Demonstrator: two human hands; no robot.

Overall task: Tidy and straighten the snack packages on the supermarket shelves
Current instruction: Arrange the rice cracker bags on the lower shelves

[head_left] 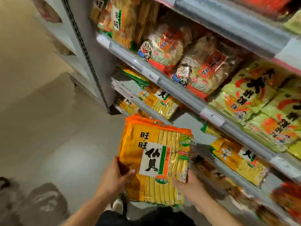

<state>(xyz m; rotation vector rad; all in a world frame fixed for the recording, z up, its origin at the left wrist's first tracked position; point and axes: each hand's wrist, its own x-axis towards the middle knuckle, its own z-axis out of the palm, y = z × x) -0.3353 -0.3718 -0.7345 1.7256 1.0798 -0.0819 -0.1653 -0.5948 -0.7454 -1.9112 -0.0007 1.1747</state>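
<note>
Here both hands are gripping an orange-yellow rice cracker package (156, 162) in front of the shelves (179, 88): left hand (116, 174) curling thumb over its left edge, right hand (187, 183) cupping fingers under its right edge.

Pale beige polished floor (40, 111) with soft reflections of overhead light, grey metal shelving upright with a perforated slot strip (84, 51), grey metal shelf edges with clear price-label rails (179, 93), white paper price tags (211, 115), dim warm store lighting

A shop: tiered shelves (179, 95) of snack packages (164, 46) with price tags (211, 115).
</note>
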